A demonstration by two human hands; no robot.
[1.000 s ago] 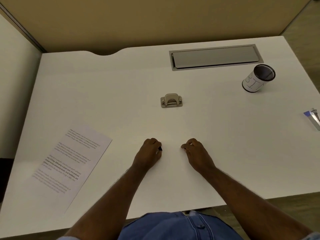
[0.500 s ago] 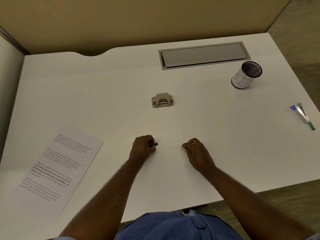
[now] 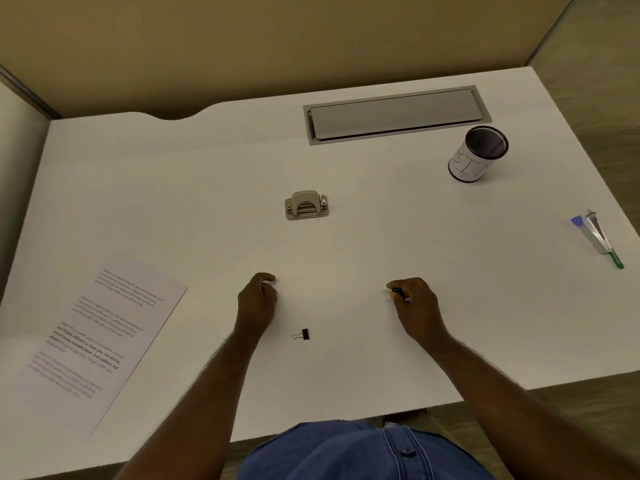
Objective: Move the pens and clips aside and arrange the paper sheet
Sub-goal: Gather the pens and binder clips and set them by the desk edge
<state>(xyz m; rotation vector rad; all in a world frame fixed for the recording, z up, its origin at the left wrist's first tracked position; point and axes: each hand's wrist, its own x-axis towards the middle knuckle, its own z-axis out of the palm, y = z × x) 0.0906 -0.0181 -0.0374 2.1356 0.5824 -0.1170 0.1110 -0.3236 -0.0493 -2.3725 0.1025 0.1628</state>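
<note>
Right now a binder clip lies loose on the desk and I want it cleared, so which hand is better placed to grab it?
Left. The left hand is curled with nothing visible in it, just beside the binder clip. The right hand sits farther off and already pinches a small dark object.

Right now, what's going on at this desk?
A person is clearing small items off a white desk. The right hand is curled around a small black clip. The left hand is loosely curled and looks empty, and a black binder clip lies on the desk just beside its wrist. The printed paper sheet sits untouched at the left, a hole punch mid-desk, and a mesh pen cup and pens far right.
</note>
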